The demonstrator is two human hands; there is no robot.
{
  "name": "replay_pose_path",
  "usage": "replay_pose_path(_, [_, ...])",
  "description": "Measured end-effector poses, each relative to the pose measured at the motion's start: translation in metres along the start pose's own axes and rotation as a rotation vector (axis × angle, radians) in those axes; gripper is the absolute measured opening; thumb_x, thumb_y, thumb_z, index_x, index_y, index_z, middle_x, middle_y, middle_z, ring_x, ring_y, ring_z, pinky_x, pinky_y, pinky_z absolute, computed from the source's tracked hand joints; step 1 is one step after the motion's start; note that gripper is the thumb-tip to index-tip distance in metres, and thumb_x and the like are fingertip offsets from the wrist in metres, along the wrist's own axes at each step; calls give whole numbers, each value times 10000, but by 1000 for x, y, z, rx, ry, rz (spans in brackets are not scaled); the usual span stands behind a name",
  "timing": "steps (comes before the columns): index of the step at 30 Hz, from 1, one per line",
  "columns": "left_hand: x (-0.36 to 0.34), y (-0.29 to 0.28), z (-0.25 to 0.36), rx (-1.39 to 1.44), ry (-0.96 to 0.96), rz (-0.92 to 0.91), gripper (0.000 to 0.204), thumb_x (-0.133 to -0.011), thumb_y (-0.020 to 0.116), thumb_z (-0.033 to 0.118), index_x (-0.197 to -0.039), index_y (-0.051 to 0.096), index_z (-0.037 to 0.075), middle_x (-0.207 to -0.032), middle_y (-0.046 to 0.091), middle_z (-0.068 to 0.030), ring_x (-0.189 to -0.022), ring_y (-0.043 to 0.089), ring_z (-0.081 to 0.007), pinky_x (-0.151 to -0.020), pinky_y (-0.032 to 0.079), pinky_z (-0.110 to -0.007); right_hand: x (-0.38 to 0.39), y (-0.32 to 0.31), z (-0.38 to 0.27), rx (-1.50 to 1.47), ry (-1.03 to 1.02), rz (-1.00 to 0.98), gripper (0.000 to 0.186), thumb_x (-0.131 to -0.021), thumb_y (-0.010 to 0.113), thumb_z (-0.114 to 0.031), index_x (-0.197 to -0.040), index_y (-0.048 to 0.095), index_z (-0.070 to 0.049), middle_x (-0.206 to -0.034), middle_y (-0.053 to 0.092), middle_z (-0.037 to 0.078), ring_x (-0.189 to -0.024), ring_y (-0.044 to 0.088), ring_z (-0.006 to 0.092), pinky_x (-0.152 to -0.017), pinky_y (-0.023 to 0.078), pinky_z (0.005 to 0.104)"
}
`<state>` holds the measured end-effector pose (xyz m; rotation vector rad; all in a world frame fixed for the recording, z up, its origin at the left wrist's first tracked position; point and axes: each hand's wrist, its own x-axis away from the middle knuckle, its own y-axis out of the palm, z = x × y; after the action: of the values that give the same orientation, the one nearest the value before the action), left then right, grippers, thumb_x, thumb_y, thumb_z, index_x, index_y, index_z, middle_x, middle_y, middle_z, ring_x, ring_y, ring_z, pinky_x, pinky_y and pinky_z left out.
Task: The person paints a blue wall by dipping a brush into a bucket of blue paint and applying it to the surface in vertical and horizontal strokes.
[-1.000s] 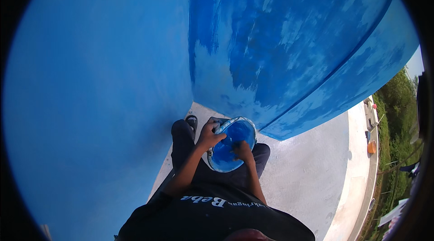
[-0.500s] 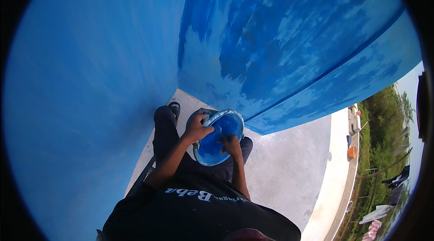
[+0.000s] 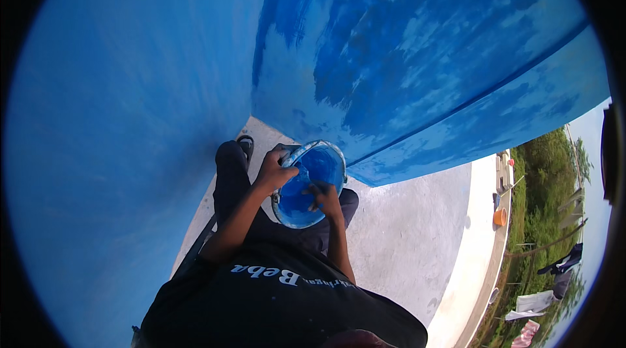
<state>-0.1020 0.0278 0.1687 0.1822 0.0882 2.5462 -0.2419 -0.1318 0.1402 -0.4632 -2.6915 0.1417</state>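
Note:
A paint-smeared bucket (image 3: pixel 340 157) with blue paint (image 3: pixel 295 204) inside leans between my legs, its mouth turned toward me. My left hand (image 3: pixel 275 173) is closed on the bucket's left rim, thumb over the inside edge. Inside the mouth, at the right, is my right hand (image 3: pixel 326 199), its fingers bent down toward the paint. They look curled round something, but what they hold is too small and blurred to make out. Ahead stands a light blue wall (image 3: pixel 391 106) with darker blue brushed patches.
Another light blue wall (image 3: pixel 130 120) rises close on my left and meets the patched wall in a corner. Pale concrete floor (image 3: pixel 404 237) spreads to the right. Farther right are a low ledge (image 3: pixel 479 257), an orange pot (image 3: pixel 499 217), greenery (image 3: pixel 544 185) and hanging cloths (image 3: pixel 531 303).
The bucket and both hands appear slightly higher and farther left, as does the floor, so the view has shifted. My right hand has moved a little within the bucket; the left keeps its grip.

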Motion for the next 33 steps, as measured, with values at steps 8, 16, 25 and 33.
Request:
replay_pose_path(8, [2,-1,6,21,-38,57,106,-678,687,51,-765,653,0,-672,607,-21,-592,548,-100,-546,434,-299,-3,13,-2,-34,3,-29,457,-970,549,-168,-1301,504,145,-894,729,158,-454,598,166,-405,471,271])
replay_pose_path(16, [1,-5,4,19,-92,116,167,-696,701,29,-858,679,-3,-686,627,-18,-565,565,-88,-505,433,-274,-6,13,2,-32,15,-27,434,-962,568,-203,-1245,566,126,-880,729,135,-460,593,149,-409,460,257])
replay_pose_path(25, [-13,-31,-35,160,-114,297,68,-708,696,26,-756,648,31,-637,604,-14,-525,547,-97,-490,416,-281,-6,7,5,-215,60,13,374,-977,599,-270,-1140,631,65,-847,718,102,-513,598,117,-475,468,226])
replay_pose_path(33, [-20,-61,-51,150,-132,300,85,-719,673,13,-802,655,19,-737,635,-40,-631,592,-126,-589,458,-299,-24,2,8,-224,103,-25,364,-973,612,-294,-1105,655,42,-785,696,91,-556,628,130,-505,470,238])
